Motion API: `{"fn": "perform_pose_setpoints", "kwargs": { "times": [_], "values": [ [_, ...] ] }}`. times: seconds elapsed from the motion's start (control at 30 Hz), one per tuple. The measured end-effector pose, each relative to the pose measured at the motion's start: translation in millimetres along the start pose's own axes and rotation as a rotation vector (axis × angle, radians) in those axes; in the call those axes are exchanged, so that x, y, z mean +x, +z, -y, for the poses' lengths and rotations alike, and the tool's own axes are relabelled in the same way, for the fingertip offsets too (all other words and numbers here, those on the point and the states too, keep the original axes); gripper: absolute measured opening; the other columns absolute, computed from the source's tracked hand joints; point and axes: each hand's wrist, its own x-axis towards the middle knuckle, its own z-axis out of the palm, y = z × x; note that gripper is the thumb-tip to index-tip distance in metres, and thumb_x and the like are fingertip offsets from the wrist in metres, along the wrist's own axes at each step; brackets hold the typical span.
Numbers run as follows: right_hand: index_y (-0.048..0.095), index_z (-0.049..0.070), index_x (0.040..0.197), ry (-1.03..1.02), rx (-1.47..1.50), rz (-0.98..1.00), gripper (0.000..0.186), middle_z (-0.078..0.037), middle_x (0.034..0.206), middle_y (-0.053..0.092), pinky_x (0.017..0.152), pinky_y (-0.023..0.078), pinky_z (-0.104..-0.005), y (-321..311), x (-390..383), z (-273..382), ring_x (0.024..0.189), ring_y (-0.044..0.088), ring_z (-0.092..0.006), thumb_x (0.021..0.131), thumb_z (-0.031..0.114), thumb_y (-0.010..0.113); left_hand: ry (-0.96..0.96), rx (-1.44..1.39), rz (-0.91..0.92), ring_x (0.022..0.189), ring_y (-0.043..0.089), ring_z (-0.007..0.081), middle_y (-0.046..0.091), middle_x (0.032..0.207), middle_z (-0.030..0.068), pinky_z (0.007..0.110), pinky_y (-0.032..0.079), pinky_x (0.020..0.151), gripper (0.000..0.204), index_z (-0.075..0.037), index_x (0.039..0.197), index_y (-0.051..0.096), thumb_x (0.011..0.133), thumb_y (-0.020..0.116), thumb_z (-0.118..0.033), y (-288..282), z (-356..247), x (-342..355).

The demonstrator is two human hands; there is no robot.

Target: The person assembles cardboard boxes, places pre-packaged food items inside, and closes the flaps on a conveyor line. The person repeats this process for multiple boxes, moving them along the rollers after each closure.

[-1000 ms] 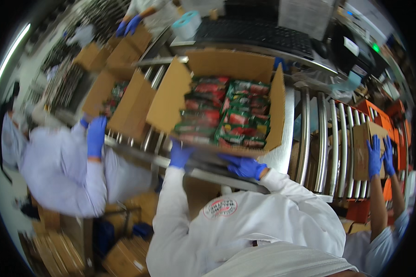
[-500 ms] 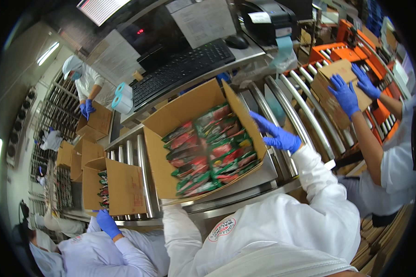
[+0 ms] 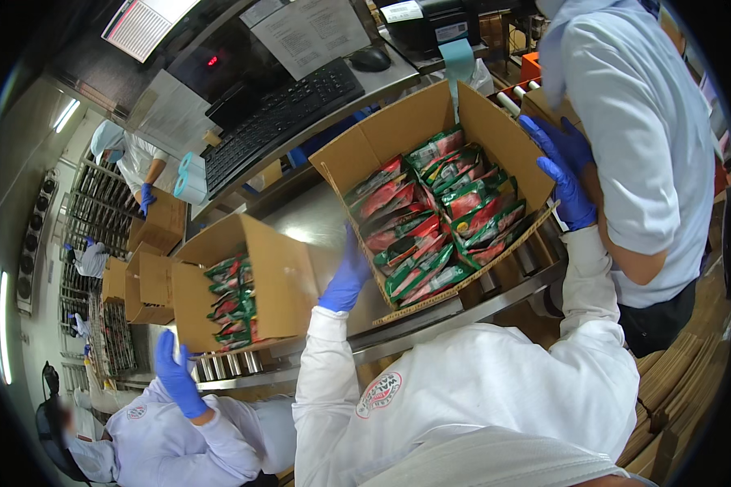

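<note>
A cardboard box (image 3: 394,126) stands open in front of me on the packing line, its flaps raised. Two rows of green and red packets (image 3: 443,203) fill it, tilted on edge. My left hand (image 3: 347,276), in a blue glove, lies along the box's left side with its fingers stretched upward, slightly blurred. At the opposite side, my right hand (image 3: 573,195) is spread with the fingers against or close to the right flap; exact contact is hard to see. Neither hand's fingers curl round anything visible.
A second open box (image 3: 280,276) with packets stands left, beside a co-worker's raised gloved hand (image 3: 177,377). Another person (image 3: 625,138) leans in close at right, over a carton. A keyboard (image 3: 284,126), printer (image 3: 430,24) and blue rolls (image 3: 191,178) occupy the shelf behind.
The packet-filled box has moved right and away from me, and my left hand has come into view. The second box has shifted right. The person at right has come closer.
</note>
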Motion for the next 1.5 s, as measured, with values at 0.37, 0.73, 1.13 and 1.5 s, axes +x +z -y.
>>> {"fn": "perform_pose_setpoints", "kwargs": {
  "times": [0.37,0.73,1.13,1.5],
  "values": [
    [0.046,-0.001,0.126,-0.182,-0.148,-0.291,0.036,-0.015,0.135,0.045,0.109,0.027,-0.0331,-39,-4,-18,0.129,0.038,-0.0234,0.094,0.014,0.040,0.057,0.004,0.025,0.119,0.041,0.0198,0.030,0.142,0.0104,0.032,0.035,0.100,0.064,-0.012,0.148,0.000,0.098,0.039,-0.019,63,-15,24],
    [0.051,0.003,0.126,0.018,-0.369,-0.182,0.037,-0.008,0.125,0.055,0.098,0.038,-0.0273,-43,9,18,0.114,0.052,-0.0160,0.095,0.024,0.048,0.259,0.206,-0.012,0.135,0.021,0.0284,0.017,0.148,0.0195,0.038,0.019,0.110,0.072,-0.004,0.146,0.001,0.093,0.047,-0.019,63,-54,23],
    [0.038,0.023,0.136,0.207,-1.391,-0.408,0.057,-0.014,0.130,0.051,0.092,0.044,-0.0409,-114,38,-13,0.112,0.053,-0.0334,0.085,0.039,0.057,0.365,0.087,0.207,0.141,0.001,0.0297,0.006,0.151,0.0175,0.043,0.007,0.112,0.080,-0.003,0.145,0.015,0.089,0.050,-0.049,130,-44,78],
    [0.042,0.005,0.128,-0.232,-1.076,-0.574,0.041,-0.014,0.123,0.053,0.094,0.041,-0.0350,-182,12,-15,0.112,0.052,-0.0275,0.091,0.022,0.052,-0.019,-0.243,0.046,0.099,0.060,0.0173,0.064,0.104,0.0098,0.031,0.045,0.089,0.028,-0.001,0.114,0.059,0.093,0.054,-0.017,58,10,-68]
  ]
}}
